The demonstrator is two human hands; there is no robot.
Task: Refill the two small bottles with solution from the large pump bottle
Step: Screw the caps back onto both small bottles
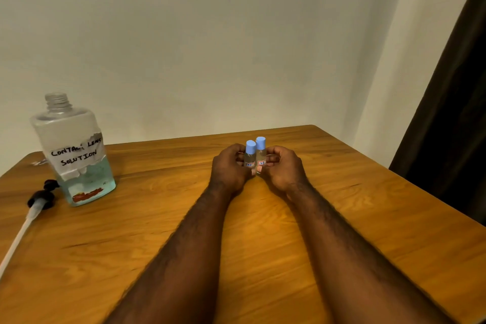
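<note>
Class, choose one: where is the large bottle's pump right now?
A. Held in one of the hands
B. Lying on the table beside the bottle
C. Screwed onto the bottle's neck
B: the pump lies on the wooden table beside the contact lens solution bottle, whose threaded neck stands open.

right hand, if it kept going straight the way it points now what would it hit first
The right hand points inward to the left, so it would first press its small bottle against the left hand's bottle. They look nearly touching; depth is unclear.
</note>
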